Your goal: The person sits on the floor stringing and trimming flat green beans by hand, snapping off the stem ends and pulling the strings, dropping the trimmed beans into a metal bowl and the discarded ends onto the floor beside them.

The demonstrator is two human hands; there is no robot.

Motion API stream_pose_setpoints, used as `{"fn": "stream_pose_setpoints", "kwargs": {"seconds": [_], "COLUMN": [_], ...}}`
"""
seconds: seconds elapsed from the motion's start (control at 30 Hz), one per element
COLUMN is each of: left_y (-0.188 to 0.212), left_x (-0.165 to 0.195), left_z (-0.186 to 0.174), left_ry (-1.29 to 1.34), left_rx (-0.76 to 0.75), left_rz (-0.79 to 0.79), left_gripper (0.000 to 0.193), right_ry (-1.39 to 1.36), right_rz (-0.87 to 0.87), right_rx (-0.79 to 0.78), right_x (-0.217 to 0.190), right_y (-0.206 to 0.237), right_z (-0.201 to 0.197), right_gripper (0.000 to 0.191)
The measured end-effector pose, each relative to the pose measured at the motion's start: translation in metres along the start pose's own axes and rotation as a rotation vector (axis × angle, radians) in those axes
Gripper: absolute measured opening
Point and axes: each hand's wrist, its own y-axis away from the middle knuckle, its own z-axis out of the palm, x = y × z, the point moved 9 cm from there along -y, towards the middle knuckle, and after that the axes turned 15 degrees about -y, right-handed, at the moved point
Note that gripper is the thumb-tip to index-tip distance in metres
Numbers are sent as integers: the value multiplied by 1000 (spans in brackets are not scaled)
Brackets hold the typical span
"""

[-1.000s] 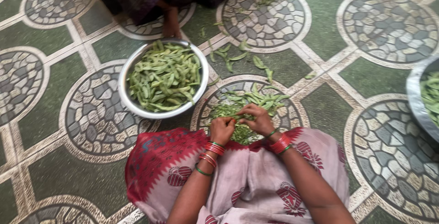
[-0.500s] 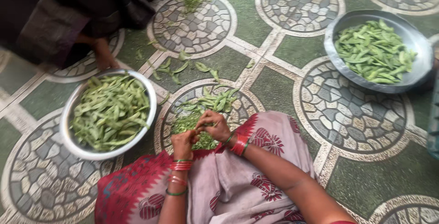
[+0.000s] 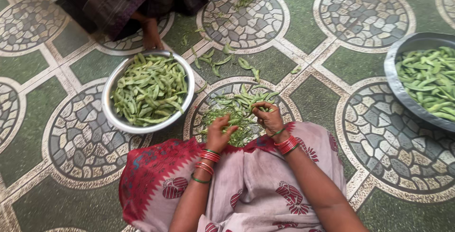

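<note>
Patterned floor w/ green tiles and grey cobble-style circles [image 3: 85,137] fills the view; a person sits on it in a pink printed cloth. Left hand [image 3: 219,135] is half curled, fingers bent over a loose heap of green bean pods and trimmings [image 3: 234,113] just in front of the knees; can't tell if it grips one. Right hand [image 3: 268,118] is closed, fingertips pinching a green pod at the heap's right edge. Step in hand looks like trimming or stringing a pod. Round steel bowl full of green pods [image 3: 148,92] sits near the left hand, apart from the heap; a 2nd grey metal basin of pods [image 3: 403,90] lies well off to the right. Another person's bare foot [image 3: 151,38] touches the floor just beyond the steel bowl.
</note>
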Motion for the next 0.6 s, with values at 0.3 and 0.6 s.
{"fn": "stream_pose_setpoints", "kwargs": {"seconds": [0.3,0.6], "left_y": [8,11], "left_x": [-8,5], "left_z": [12,-10], "left_ry": [-269,-425], "left_rx": [-65,94], "left_rz": [-57,181], "left_gripper": [14,19], "right_ry": [685,1441], "right_rz": [-519,-799], "right_rx": [-222,-394], "right_x": [-4,10], "right_y": [22,56], "right_z": [64,136], "right_gripper": [23,19]}}
